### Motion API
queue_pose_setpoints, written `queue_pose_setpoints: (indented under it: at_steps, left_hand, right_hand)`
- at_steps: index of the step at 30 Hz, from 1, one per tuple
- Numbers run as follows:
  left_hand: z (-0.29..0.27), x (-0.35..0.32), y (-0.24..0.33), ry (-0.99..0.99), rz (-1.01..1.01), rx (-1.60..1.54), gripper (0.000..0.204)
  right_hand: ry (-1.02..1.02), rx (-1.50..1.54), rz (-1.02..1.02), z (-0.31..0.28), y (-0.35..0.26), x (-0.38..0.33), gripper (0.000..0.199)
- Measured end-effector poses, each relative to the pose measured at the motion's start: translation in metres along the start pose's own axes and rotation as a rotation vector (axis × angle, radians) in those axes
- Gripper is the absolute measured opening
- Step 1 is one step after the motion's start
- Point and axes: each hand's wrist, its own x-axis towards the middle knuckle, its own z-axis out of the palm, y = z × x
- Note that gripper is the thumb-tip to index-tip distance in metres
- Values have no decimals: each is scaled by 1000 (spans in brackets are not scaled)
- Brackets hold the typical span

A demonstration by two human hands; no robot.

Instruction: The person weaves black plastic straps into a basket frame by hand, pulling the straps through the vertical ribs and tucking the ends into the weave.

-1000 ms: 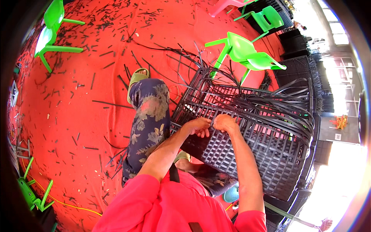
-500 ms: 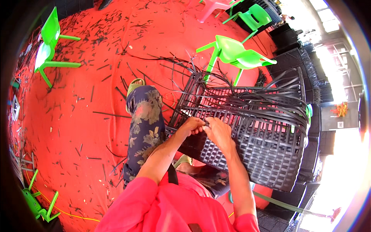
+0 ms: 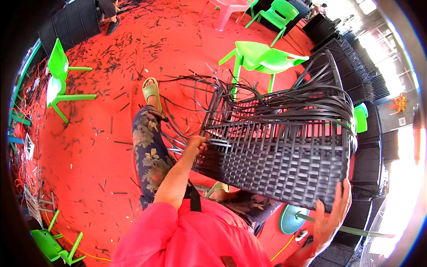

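In front of my knees stands a black wicker frame [image 3: 284, 167], part woven in a close basket pattern, with open bars higher up. A thick bundle of loose black strips [image 3: 307, 109] loops over its upper part and trails off to the left. At the frame's left edge my left hand [image 3: 197, 143] is closed round black strips, their ends showing beside the fist. My right hand [image 3: 330, 218] lies against the lower right corner of the weave, thumb and fingers spread apart. Its palm side is partly hidden.
Green plastic chairs [image 3: 267, 58] stand beyond the frame and at the left [image 3: 58, 84]. A pink stool [image 3: 224, 13] is at the far side. Short black scraps litter the red floor covering [image 3: 102, 155]. Stacked black wicker pieces [image 3: 367, 155] line the right. A round teal base [image 3: 291, 219] stands near my right forearm.
My hands have parted: the left moved left to the frame's edge, the right moved down and right to its lower corner. The frame has turned slightly, and my left foot shows more.
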Motion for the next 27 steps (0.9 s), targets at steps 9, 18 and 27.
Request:
queue_pose_setpoints:
  at_steps: [9,18,27]
  left_hand:
    - [-188,59,32,739,52,-341,11]
    - [-76,31,24,79,543,186,14]
    - [50,-41,43,-547,650,1164,12]
  right_hand:
    - [-15,437,136,4,25,22,61]
    - [-64,311,126,9,20,34,69]
    - [86,297,77,16,-2,42,61]
